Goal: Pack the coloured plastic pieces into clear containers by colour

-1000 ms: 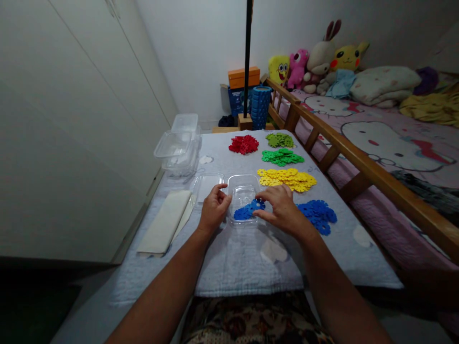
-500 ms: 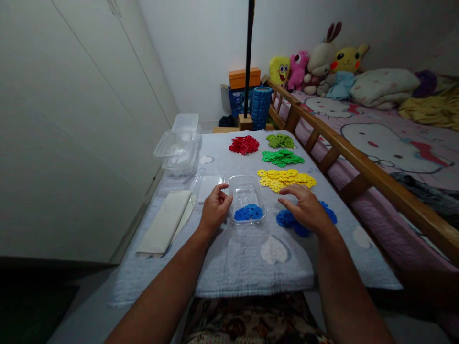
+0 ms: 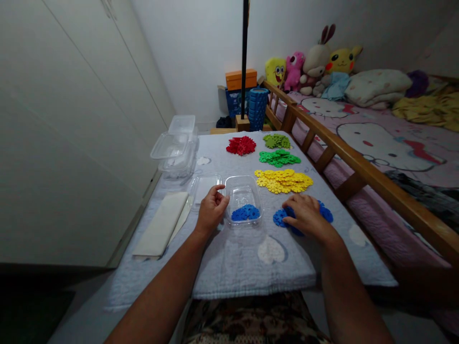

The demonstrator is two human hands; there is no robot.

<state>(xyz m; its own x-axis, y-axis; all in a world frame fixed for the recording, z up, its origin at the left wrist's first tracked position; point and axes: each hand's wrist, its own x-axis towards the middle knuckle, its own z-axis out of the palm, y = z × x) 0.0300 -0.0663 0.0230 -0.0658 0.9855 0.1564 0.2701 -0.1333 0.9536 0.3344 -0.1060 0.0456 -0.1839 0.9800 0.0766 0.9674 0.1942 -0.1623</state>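
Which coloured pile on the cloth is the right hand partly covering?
The blue pile, right of the clear box: the right hand hides its middle, while the red pile, yellow pile, green pile and lime pile lie uncovered.

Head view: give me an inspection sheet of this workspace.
Surface: grey-blue cloth with white hearts.
Job's things: clear container, upright, blue pieces inside; blue pile to its right; red pile, yellow pile, green pile, light-green pile farther back.
Clutter: folded cream sheet, stacked clear containers at left.
Hands: left hand at container's left edge, contact unclear; right hand over blue pile, grip hidden.
Cables: nothing seen.
Surroundings: white cabinet left; bed with wooden rail right.
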